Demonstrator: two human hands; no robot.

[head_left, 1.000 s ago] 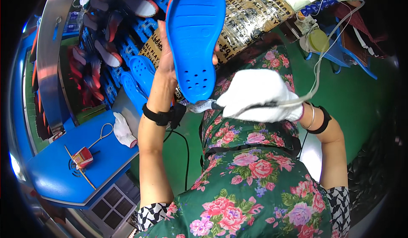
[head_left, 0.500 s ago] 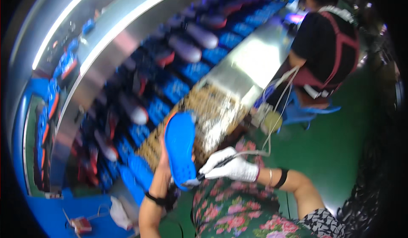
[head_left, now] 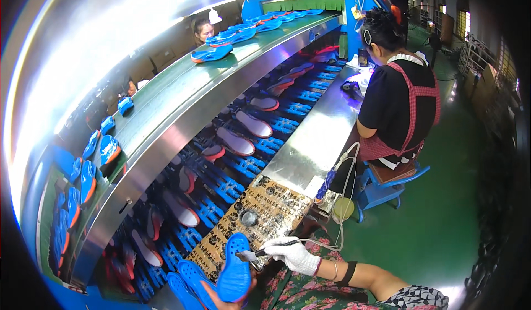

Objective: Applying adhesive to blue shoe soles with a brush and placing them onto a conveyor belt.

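My bare left hand (head_left: 239,300) grips a blue shoe sole (head_left: 234,268) with an orange-red edge from below, its lower end. Small holes dot the sole's upper end. My right hand (head_left: 296,256), in a white glove, is closed on a dark-handled brush (head_left: 261,252). The brush's flat, greyish tip lies against the sole's upper half. Just beyond stands a small round cup (head_left: 248,217) with grey contents, on a brown printed board (head_left: 221,238). More blue soles (head_left: 191,277) lie left of my left hand.
Beyond the board stretches a metal worktop (head_left: 310,144). Left of it, soles rest on a lower rack (head_left: 238,141); a raised conveyor (head_left: 166,102) carries blue soles. A co-worker (head_left: 401,94) sits on a blue stool (head_left: 381,194) at the right. A white cable (head_left: 343,199) loops beside my right hand.
My view has shifted and sharpened. The sole is lower in view, and its holed end has gone from bottom to top. The brush tip has moved from the sole's lower end onto its face.
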